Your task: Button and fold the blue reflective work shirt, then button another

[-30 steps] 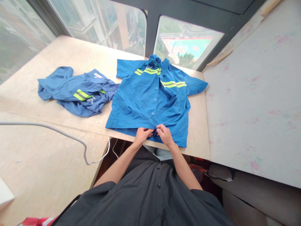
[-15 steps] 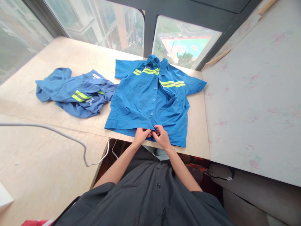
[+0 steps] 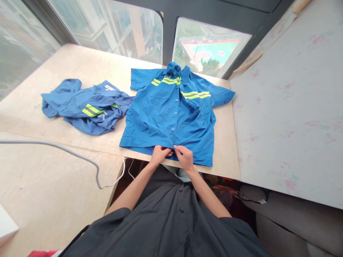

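Note:
A blue short-sleeved work shirt with yellow-and-grey reflective stripes lies front up on the wooden table, its collar toward the window. Its front placket has several buttons in a line, and the right front panel is rumpled and gaping. At the bottom hem, near the placket, my left hand is closed on the left panel's edge, some fingers hidden under the cloth. Close beside it, my right hand pinches the lower corner of the front opening between thumb and fingers.
To the left lies a second, crumpled blue work shirt, touching the first one's side. A grey cable crosses the wooden table at the left. Windows stand behind, and a floral-patterned panel borders the right.
My right hand has shifted slightly down at the hem, its fingers now drawn together in a pinch. My left hand stays nearly in place. Both shirts lie as before.

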A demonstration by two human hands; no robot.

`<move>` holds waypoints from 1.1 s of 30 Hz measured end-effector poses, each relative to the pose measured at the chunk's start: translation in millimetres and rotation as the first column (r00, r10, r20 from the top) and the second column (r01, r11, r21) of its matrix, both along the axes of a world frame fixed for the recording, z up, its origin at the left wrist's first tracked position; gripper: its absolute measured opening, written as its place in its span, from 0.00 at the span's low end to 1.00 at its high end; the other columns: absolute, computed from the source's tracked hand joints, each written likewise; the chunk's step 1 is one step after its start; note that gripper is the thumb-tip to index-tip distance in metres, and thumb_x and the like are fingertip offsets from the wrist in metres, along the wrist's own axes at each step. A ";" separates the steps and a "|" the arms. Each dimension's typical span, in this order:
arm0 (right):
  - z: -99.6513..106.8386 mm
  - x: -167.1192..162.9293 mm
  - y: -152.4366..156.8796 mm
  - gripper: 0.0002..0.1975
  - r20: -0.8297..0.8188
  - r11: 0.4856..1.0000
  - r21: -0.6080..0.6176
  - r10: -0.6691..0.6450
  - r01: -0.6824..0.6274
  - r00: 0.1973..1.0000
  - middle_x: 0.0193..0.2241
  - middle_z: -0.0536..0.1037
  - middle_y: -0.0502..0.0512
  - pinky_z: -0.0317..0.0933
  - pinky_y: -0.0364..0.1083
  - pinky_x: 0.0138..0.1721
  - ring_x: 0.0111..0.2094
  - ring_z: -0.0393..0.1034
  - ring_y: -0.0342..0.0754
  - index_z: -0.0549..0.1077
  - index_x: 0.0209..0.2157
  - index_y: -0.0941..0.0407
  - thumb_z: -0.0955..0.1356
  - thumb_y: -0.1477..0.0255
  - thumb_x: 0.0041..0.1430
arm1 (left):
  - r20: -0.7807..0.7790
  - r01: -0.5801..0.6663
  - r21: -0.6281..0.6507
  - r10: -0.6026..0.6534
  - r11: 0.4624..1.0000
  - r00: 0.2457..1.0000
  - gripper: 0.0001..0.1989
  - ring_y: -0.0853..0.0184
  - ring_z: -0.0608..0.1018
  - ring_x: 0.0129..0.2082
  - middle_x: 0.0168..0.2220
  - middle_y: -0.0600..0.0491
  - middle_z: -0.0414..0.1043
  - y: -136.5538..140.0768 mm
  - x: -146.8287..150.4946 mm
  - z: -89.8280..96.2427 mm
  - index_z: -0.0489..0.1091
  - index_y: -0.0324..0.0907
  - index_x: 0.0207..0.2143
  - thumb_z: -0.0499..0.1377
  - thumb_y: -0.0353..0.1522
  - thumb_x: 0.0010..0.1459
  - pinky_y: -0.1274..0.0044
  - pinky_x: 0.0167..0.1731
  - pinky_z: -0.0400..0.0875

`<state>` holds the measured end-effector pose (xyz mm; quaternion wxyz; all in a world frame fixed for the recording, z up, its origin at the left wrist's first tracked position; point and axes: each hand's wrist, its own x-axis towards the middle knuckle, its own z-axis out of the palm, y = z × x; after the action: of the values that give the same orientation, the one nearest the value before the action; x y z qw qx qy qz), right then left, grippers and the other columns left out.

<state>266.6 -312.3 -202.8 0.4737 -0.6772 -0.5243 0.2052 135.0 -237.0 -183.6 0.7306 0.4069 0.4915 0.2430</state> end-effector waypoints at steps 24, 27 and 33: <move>10.9 4.8 7.6 0.10 -0.177 0.984 -0.173 0.019 -0.050 0.984 0.28 0.75 0.51 0.64 0.46 0.37 0.30 0.69 0.48 0.73 0.33 0.54 0.62 0.67 0.60 | -0.154 -0.009 0.139 0.031 0.990 0.988 0.09 0.68 0.79 0.20 0.26 0.48 0.78 -5.9 8.4 -12.8 0.73 0.36 0.28 0.64 0.34 0.54 0.80 0.20 0.74; 8.1 7.6 7.6 0.09 -0.266 0.979 -0.197 -0.011 -0.043 0.964 0.24 0.71 0.48 0.62 0.45 0.32 0.26 0.65 0.46 0.71 0.33 0.54 0.63 0.65 0.59 | -0.152 -0.011 0.134 0.031 0.991 0.988 0.10 0.69 0.78 0.19 0.26 0.48 0.77 -5.5 10.3 -12.2 0.73 0.36 0.27 0.65 0.35 0.54 0.81 0.20 0.74; 2.5 11.9 12.1 0.11 -0.403 0.974 -0.221 -0.048 -0.047 0.914 0.25 0.71 0.49 0.62 0.43 0.28 0.25 0.64 0.45 0.71 0.35 0.54 0.64 0.61 0.58 | -0.127 0.016 0.096 -0.003 0.995 0.992 0.11 0.69 0.77 0.17 0.22 0.49 0.76 -0.1 10.5 -9.5 0.73 0.35 0.28 0.64 0.36 0.54 0.80 0.18 0.74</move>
<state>278.5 -300.2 -200.3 0.4920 -0.6694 -0.3877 0.3994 145.4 -237.1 -193.1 0.6784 0.4589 0.5227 0.2368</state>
